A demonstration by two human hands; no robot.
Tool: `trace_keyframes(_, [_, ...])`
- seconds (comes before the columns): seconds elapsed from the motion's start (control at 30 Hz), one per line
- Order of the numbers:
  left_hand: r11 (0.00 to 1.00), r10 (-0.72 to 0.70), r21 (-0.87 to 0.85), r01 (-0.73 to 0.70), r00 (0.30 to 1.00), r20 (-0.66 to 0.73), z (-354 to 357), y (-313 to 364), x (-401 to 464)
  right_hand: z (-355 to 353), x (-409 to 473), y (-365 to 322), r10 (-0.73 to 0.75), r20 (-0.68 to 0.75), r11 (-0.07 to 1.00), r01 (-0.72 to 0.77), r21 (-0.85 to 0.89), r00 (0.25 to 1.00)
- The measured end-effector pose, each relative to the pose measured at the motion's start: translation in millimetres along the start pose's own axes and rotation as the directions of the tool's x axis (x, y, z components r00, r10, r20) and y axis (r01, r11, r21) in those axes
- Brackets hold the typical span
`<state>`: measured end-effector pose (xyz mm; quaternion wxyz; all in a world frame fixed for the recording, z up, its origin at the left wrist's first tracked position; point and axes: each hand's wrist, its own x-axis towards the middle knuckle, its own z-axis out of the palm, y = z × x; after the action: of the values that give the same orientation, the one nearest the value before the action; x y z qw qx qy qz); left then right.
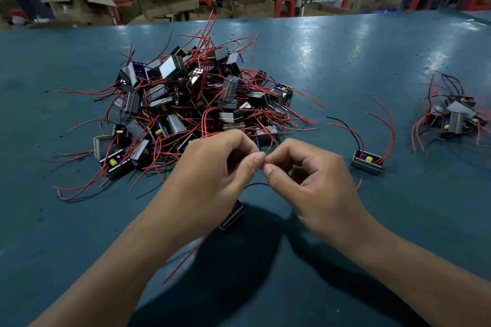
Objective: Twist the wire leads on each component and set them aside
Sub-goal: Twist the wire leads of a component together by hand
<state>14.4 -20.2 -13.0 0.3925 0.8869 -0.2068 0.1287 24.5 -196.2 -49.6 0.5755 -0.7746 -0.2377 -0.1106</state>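
Both hands meet over the near middle of the worktop (372,42), thumb and forefinger tips pressed together where they join. The left hand (212,175) and the right hand (308,180) each pinch a fine lead end at that meeting point; the wire itself is too thin there to make out, so I judge the pinch from the finger pose. The other fingers of both hands are curled in.

The component (233,216) being worked hangs or rests just below and slightly left of the pinch, under the left wrist, so it lies down and toward the person from the grip. Its leads run up from it to the fingertips: a black lead (256,184) arcs across between the hands, and a red lead (186,257) trails down-left past the left forearm. The twist axis therefore runs roughly from the component up to the pinch, and the left hand is the nearer one to the body of the part.

The component is a small dark block with a striped, layered side face, tilted on edge; most of it is hidden by the left hand.

The unworked pile (186,98) lies just beyond the hands. A single component (367,162) sits to the right, and a small set-aside group (454,117) lies farther right, well apart.
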Motion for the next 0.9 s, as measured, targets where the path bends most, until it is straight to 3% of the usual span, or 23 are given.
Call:
trace_keyframes(0.13, [0.979, -0.182, -0.099, 0.179, 0.983, -0.015, 9, 3, -1, 2, -2, -3, -0.09, -0.045, 0.982, 0.081, -0.17, 0.995])
trace_keyframes(0.3, [0.848, -0.394, -0.345, 0.403, 0.914, 0.101, 10, -5, 0, 5, -3, -3, -0.168, -0.05, 0.93, 0.142, -0.338, 0.984])
trace_keyframes(0.47, [0.919, -0.265, -0.26, 0.297, 0.952, 0.152, 2, -10, 3, 2, -2, -3, -0.121, -0.028, 0.957, 0.109, -0.269, 0.992])
trace_keyframes(0.6, [0.934, -0.162, -0.256, 0.248, 0.935, 0.314, -9, -16, 5, -5, 1, 1, 0.017, 0.003, 0.994, -0.017, -0.112, 1.0])
trace_keyframes(0.9, [0.965, -0.084, -0.215, 0.149, 0.955, 0.283, -14, -21, 8, -7, 3, 4, 0.072, 0.04, 0.997, -0.07, -0.04, 0.997])
